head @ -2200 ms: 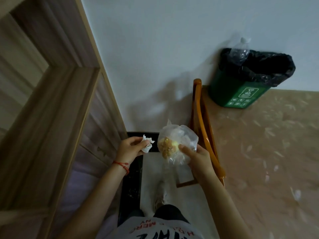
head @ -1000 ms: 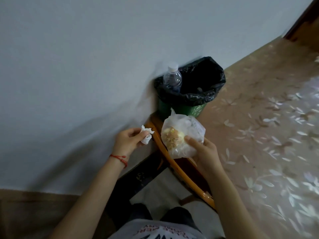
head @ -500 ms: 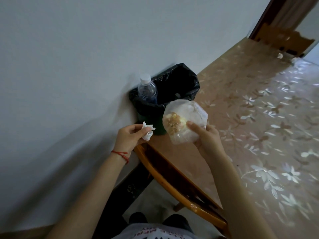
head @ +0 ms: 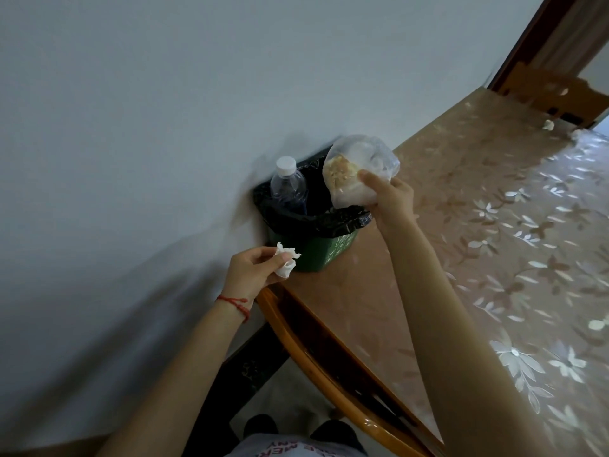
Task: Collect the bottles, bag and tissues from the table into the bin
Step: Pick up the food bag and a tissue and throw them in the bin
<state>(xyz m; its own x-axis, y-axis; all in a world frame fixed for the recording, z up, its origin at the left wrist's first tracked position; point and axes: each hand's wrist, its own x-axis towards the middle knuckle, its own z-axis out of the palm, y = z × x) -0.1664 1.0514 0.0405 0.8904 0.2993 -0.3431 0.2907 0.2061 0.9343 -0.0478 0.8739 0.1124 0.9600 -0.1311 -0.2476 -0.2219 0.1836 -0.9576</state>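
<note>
A green bin (head: pixel 324 250) lined with a black bag stands on the table corner against the wall. A clear plastic bottle (head: pixel 288 188) with a white cap stands upright inside it, at the left. My right hand (head: pixel 392 196) grips a clear plastic bag (head: pixel 356 169) with yellowish food scraps, held right over the bin's opening. My left hand (head: pixel 252 270) pinches a crumpled white tissue (head: pixel 286 261) low in front of the bin's left side.
The table (head: pixel 494 245) has a floral plastic cover and an orange wooden rim (head: pixel 316 351). Another crumpled tissue (head: pixel 548 124) lies at the far end, near a wooden chair back (head: pixel 553 94). A pale wall runs along the left.
I have stepped closer to the bin. My right hand has lifted the bag forward until it hangs over the bin's mouth. My left hand with the tissue has stayed lower, in front of the bin.
</note>
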